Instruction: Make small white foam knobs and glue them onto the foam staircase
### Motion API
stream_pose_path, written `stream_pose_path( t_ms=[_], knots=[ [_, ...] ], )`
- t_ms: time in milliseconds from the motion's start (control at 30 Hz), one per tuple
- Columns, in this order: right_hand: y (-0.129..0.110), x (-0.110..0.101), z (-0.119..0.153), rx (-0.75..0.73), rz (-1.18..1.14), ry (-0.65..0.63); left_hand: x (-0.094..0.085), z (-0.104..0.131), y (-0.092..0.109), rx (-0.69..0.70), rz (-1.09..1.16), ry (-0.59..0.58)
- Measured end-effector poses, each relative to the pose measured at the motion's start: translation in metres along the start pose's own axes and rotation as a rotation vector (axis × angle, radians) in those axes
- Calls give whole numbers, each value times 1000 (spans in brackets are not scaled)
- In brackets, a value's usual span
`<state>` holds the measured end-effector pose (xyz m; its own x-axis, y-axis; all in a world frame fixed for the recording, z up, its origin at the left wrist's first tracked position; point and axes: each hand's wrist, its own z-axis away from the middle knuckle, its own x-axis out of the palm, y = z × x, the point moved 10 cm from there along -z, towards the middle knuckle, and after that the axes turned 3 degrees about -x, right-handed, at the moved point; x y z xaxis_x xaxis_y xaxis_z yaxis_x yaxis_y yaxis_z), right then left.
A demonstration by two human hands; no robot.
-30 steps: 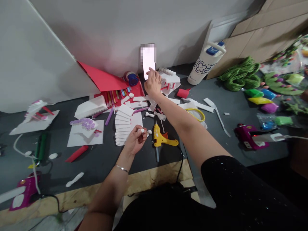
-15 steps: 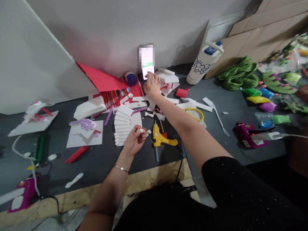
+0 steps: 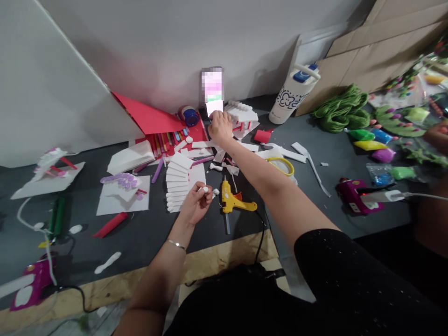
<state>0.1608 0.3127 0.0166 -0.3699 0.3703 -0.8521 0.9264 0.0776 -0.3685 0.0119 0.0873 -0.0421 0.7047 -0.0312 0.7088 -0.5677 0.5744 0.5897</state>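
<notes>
My left hand (image 3: 197, 204) is closed, with its fingertips pinching a small white lump of clay (image 3: 205, 190). Another little white lump (image 3: 216, 192) shows just beyond those fingers. Up by the wall, my right hand (image 3: 220, 128) hovers at the lower edge of a lit phone (image 3: 214, 107); its fingers are partly apart and hold nothing I can see. Fanned white strips with rounded ends (image 3: 177, 184) lie left of my left hand. A yellow glue gun (image 3: 229, 200) rests to its right. Beside my right hand stands a small white model on red posts (image 3: 243, 113).
A tumbler (image 3: 290, 95) leans near cardboard (image 3: 388, 56). Green cord (image 3: 345, 109) and bagged coloured clay (image 3: 369, 145) lie right. Yellow tape (image 3: 292, 168), a red sheet (image 3: 147, 114) and a stack of white cards (image 3: 131, 156) surround the work. Another person's hand (image 3: 437, 137) is at far right.
My right hand has drawn down slightly from the phone screen, and the phone's picture has changed. My left hand keeps its pinch. The view has shifted a little.
</notes>
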Motion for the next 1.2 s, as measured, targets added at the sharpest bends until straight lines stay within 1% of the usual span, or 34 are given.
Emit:
stream_pose_path(
  t_ms=[333, 433, 600, 833, 1067, 1200],
  knots=[
    [3, 8, 1, -18, 22, -42, 0, 0, 1, -1, -11, 7],
    [4, 9, 0, -23, -7, -26, 1, 0, 1, -5, -16, 6],
    [3, 7, -2, -35, -60, 16, 2, 1, 1, -4, -9, 10],
    [-3, 3, -4, -11, -8, -34, 2, 0, 1, -5, -14, 22],
    [-3, 3, -6, -12, 29, -80, 2, 1, 1, -5, -21, 4],
    [-4, -3, -6, 2, 22, -77, 0, 0, 0, -4, -23, 1]
  ],
)
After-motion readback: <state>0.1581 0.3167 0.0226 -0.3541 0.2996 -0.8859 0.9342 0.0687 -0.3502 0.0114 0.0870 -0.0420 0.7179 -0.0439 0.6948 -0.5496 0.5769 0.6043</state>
